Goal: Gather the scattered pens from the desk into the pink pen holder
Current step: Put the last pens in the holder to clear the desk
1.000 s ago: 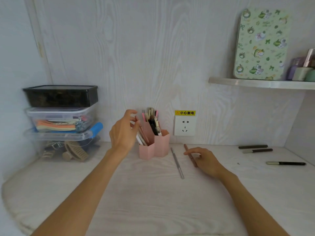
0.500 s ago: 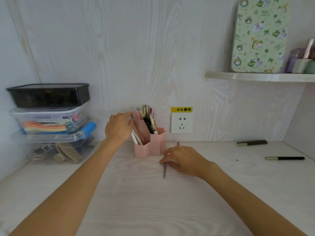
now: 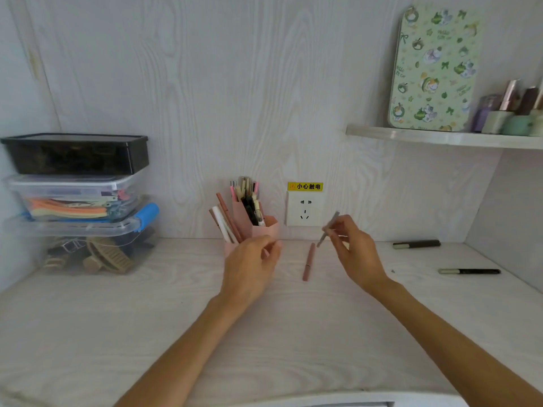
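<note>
The pink pen holder [image 3: 269,224] stands at the back of the desk against the wall, holding several pens. My left hand [image 3: 249,267] is in front of it, fingers curled around its lower part. My right hand [image 3: 355,254] pinches a thin grey pen [image 3: 329,229] and holds it tilted above the desk, to the right of the holder. A brown pen [image 3: 308,262] lies on the desk between my hands. Two dark pens lie further right: one by the wall [image 3: 416,244], one nearer [image 3: 468,271].
Stacked plastic storage boxes [image 3: 79,201] fill the left back corner. A wall socket [image 3: 304,207] with a yellow warning label sits just right of the holder. A shelf [image 3: 440,138] at upper right carries a patterned tin and small bottles.
My right hand has lifted the grey pen off the desk. My left hand has dropped from the pens at the holder's top to the holder's front. The brown pen now lies uncovered.
</note>
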